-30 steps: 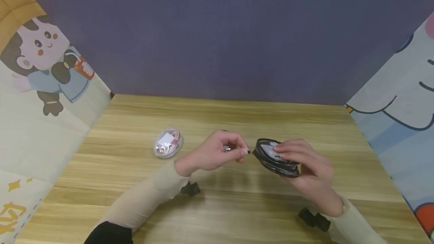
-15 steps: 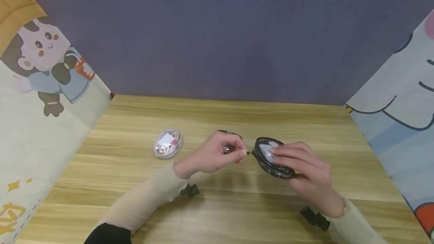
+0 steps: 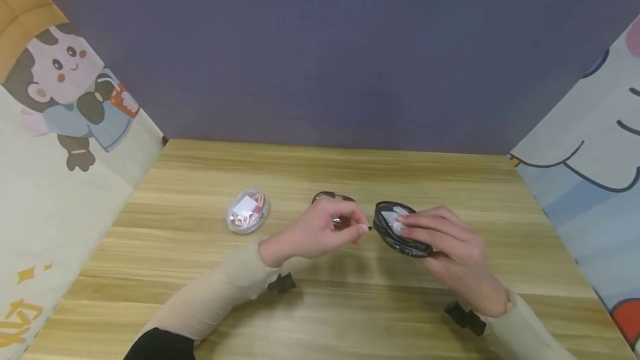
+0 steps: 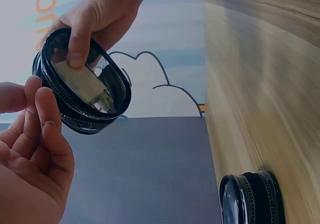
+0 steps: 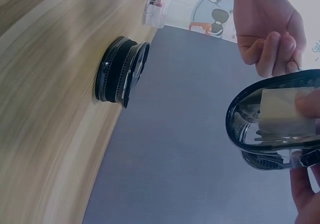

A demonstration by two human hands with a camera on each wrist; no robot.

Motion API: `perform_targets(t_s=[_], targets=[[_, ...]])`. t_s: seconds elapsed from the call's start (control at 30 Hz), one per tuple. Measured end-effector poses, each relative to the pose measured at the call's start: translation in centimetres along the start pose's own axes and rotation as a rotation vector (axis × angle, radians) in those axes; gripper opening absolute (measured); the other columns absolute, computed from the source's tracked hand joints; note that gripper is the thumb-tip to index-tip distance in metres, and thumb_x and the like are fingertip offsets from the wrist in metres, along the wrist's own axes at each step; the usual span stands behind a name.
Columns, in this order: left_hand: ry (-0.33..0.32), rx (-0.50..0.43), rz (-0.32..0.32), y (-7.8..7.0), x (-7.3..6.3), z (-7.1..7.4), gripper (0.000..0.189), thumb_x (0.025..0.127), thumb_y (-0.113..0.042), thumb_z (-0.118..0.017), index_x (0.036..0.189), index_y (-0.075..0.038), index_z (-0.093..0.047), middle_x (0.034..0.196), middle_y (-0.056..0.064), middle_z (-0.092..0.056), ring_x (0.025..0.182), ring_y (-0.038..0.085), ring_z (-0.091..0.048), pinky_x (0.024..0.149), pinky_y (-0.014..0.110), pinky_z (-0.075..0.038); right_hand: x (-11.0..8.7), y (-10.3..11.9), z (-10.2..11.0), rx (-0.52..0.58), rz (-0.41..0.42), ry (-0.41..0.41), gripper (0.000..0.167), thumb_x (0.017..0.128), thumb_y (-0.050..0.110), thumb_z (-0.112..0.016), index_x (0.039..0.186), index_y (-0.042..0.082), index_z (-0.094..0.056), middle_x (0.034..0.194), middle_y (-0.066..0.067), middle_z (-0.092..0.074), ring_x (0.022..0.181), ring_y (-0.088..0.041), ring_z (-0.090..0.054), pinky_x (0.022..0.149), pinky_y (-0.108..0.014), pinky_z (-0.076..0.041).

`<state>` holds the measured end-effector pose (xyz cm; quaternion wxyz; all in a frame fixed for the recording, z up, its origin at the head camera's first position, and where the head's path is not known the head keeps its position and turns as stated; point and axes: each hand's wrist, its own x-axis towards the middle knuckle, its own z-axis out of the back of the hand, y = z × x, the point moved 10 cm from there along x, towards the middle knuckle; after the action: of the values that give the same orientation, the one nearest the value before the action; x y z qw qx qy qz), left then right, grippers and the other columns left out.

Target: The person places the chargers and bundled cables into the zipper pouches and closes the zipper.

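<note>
My right hand point(image 3: 457, 254) grips an oval clear pouch with black trim point(image 3: 390, 235), held above the table with its left end raised. Fingers lie on its clear top face, thumb underneath. A white piece and silvery bits show through the plastic in the right wrist view, and a zipper point(image 4: 67, 97) follows its side in the left wrist view. At the pouch's left end, my left hand point(image 3: 320, 232) pinches its small dark zipper pull between thumb and forefinger, mostly hidden by the fingertips. A second black-trimmed pouch point(image 5: 117, 72) stands on the table, partly behind my left hand in the head view.
To the left on the wooden table point(image 3: 200, 271) lies a clear oval pouch with whitish trim point(image 3: 247, 213), a white label and pinkish cable inside. A dark blue-grey panel point(image 3: 320, 60) rises at the table's back, with cartoon-printed panels on both sides.
The held pouch has tilted and shifted slightly left in my right hand's grip. My left hand has moved a little right and down, baring more of the pouch behind it.
</note>
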<state>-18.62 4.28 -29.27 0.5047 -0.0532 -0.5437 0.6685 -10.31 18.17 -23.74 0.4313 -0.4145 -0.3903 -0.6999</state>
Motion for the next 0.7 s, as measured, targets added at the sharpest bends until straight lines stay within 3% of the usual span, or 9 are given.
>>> perform_targets(t_s=[0.7], targets=[[-0.024, 0.049, -0.009, -0.1, 0.2, -0.8, 0.006, 0.093, -0.004, -0.065, 0.088, -0.005, -0.068, 0.07, -0.005, -0.067, 0.061, -0.002, -0.057, 0.05, 0.02, -0.05, -1.4, -1.9, -1.2, -0.055, -0.07, 0.048, 0.023, 0.095, 0.02, -0.07, 0.086, 0.001, -0.078, 0.094, -0.015, -0.075, 0.083, -0.025, -0.065, 0.086, -0.018, -0.051]])
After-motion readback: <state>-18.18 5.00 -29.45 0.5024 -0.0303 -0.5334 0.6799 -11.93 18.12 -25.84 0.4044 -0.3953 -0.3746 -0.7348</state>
